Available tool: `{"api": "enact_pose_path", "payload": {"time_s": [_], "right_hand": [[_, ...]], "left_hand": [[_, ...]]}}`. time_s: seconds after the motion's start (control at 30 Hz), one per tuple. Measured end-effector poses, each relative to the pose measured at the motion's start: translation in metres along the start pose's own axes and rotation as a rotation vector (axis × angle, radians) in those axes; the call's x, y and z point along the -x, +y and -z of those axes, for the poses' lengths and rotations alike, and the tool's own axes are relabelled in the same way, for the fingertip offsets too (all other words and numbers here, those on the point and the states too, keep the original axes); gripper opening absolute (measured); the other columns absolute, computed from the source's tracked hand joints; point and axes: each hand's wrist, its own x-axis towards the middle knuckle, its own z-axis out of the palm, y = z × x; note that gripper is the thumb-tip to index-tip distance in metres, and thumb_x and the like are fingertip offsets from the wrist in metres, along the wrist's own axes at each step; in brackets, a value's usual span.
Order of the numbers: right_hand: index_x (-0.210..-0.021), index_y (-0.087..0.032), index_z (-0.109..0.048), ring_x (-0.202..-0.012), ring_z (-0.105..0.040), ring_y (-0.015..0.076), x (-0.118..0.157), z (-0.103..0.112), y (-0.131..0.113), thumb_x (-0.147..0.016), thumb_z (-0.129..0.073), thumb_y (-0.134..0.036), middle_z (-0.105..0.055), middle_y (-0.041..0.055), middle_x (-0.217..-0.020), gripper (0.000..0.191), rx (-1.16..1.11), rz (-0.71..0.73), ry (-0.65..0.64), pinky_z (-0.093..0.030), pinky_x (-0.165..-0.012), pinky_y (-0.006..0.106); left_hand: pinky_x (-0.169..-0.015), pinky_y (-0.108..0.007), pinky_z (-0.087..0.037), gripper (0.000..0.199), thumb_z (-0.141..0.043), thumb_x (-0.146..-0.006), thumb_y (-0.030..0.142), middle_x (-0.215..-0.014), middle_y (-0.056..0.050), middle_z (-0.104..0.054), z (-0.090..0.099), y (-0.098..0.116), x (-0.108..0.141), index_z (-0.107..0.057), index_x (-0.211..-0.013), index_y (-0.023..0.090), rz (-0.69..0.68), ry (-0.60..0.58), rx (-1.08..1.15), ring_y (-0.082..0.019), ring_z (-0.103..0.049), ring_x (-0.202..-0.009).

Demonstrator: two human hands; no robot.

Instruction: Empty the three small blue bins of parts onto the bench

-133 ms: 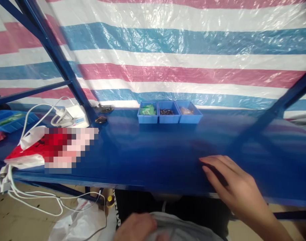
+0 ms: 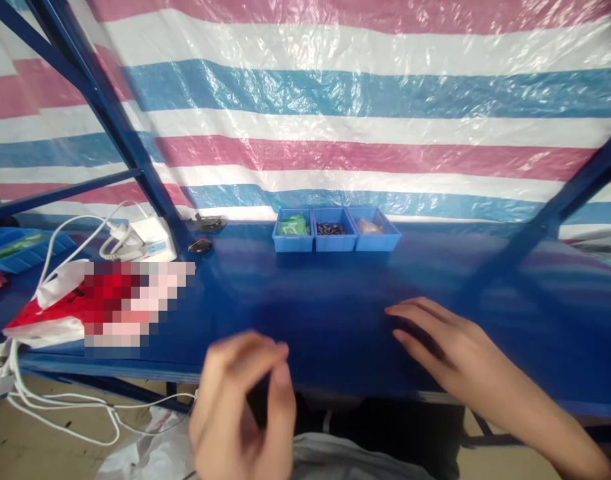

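The right hand [image 2: 450, 353] lies flat, fingers spread, on the smooth hard blue metal shelf [image 2: 335, 307], the left hand [image 2: 243, 407] hovering empty at its front edge, fingers loosely curled.

The right hand [image 2: 453, 350] lies flat, palm down, on the blue tabletop [image 2: 335, 300]. The left hand [image 2: 243, 407] is raised near its front edge, fingers curled and empty.

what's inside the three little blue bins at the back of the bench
Left bin: something green. Middle bin: small dark pieces. Right bin: something pale brownish. The walls hide the bottoms.
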Motion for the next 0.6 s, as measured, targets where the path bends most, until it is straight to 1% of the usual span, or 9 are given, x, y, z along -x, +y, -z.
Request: {"api": "enact_pose_path", "payload": {"time_s": [0.03, 0.07, 0.17, 0.23, 0.3, 0.37, 0.43, 0.5, 0.6], "right_hand": [[-0.128, -0.026, -0.061, -0.098, -0.072, 0.0228, -0.012, 0.003, 0.002, -0.105, -0.046, -0.036, -0.068, 0.0083, -0.122, 0.029, 0.003, 0.018, -0.037, -0.063, -0.076, 0.035], [-0.129, -0.024, -0.061, -0.100, -0.072, 0.0233, -0.027, 0.004, 0.004, -0.105, -0.045, -0.035, -0.067, 0.0096, -0.123, 0.030, 0.022, 0.047, -0.044, -0.063, -0.080, 0.037], [-0.134, -0.017, -0.059, -0.119, -0.064, 0.0293, -0.074, -0.002, 0.011, -0.104, -0.044, -0.027, -0.066, 0.0137, -0.128, 0.035, 0.114, 0.193, -0.019, -0.059, -0.097, 0.046], [-0.137, -0.012, -0.058, -0.128, -0.058, 0.0331, -0.103, -0.012, 0.017, -0.102, -0.044, -0.021, -0.062, 0.0177, -0.135, 0.039, 0.200, 0.291, 0.004, -0.052, -0.108, 0.052], [-0.140, -0.008, -0.057, -0.136, -0.052, 0.0370, -0.123, -0.024, 0.024, -0.100, -0.044, -0.016, -0.057, 0.0206, -0.143, 0.043, 0.279, 0.337, 0.012, -0.046, -0.113, 0.058], [-0.144, -0.007, -0.054, -0.143, -0.044, 0.0389, -0.134, -0.035, 0.031, -0.099, -0.042, -0.012, -0.052, 0.0224, -0.149, 0.047, 0.301, 0.337, 0.042, -0.042, -0.115, 0.061], [-0.147, -0.006, -0.051, -0.148, -0.039, 0.0386, -0.136, -0.043, 0.038, -0.098, -0.042, -0.011, -0.050, 0.0229, -0.152, 0.050, 0.279, 0.314, 0.073, -0.041, -0.116, 0.062], [-0.149, -0.006, -0.049, -0.148, -0.039, 0.0371, -0.133, -0.048, 0.043, -0.098, -0.042, -0.011, -0.051, 0.0226, -0.151, 0.051, 0.250, 0.298, 0.077, -0.041, -0.117, 0.060], [-0.148, -0.006, -0.050, -0.145, -0.044, 0.0357, -0.128, -0.051, 0.047, -0.098, -0.043, -0.011, -0.051, 0.0228, -0.152, 0.051, 0.247, 0.308, 0.052, -0.043, -0.117, 0.057]], "left_hand": [[-0.077, -0.041, -0.058, 0.026, -0.069, -0.083, 0.018, -0.097, -0.004, -0.068, -0.012, 0.006, -0.027, -0.074, -0.100, 0.037, 0.032, 0.128, 0.049, -0.026, -0.067, -0.091], [-0.077, -0.036, -0.056, 0.018, -0.066, -0.087, 0.019, -0.096, -0.002, -0.066, -0.025, 0.012, -0.056, -0.072, -0.098, 0.034, 0.061, 0.164, 0.129, -0.022, -0.065, -0.091], [-0.073, -0.028, -0.051, 0.014, -0.060, -0.089, 0.018, -0.105, -0.002, -0.064, -0.065, 0.018, -0.136, -0.068, -0.098, 0.025, 0.183, 0.048, 0.340, -0.018, -0.065, -0.094], [-0.072, -0.026, -0.049, 0.024, -0.059, -0.084, 0.013, -0.101, -0.002, -0.063, -0.088, 0.010, -0.180, -0.066, -0.105, 0.024, 0.258, 0.010, 0.273, -0.017, -0.063, -0.090], [-0.072, -0.027, -0.049, 0.028, -0.056, -0.082, 0.012, -0.095, -0.003, -0.062, -0.106, -0.008, -0.212, -0.064, -0.107, 0.021, 0.325, -0.053, 0.182, -0.018, -0.062, -0.086], [-0.074, -0.030, -0.049, 0.032, -0.055, -0.081, 0.011, -0.088, -0.004, -0.061, -0.119, -0.035, -0.232, -0.063, -0.111, 0.020, 0.321, -0.076, 0.071, -0.019, -0.060, -0.081], [-0.082, -0.033, -0.049, 0.033, -0.056, -0.079, 0.011, -0.088, -0.006, -0.061, -0.127, -0.066, -0.242, -0.064, -0.111, 0.017, 0.325, -0.096, -0.072, -0.022, -0.061, -0.086], [-0.091, -0.037, -0.048, 0.038, -0.058, -0.078, 0.012, -0.096, -0.010, -0.064, -0.132, -0.097, -0.245, -0.064, -0.116, 0.016, 0.364, -0.166, -0.161, -0.027, -0.063, -0.098], [-0.103, -0.040, -0.043, 0.047, -0.061, -0.076, 0.010, -0.115, -0.015, -0.067, -0.136, -0.132, -0.243, -0.065, -0.123, 0.014, 0.397, -0.249, -0.153, -0.033, -0.059, -0.118]]}}
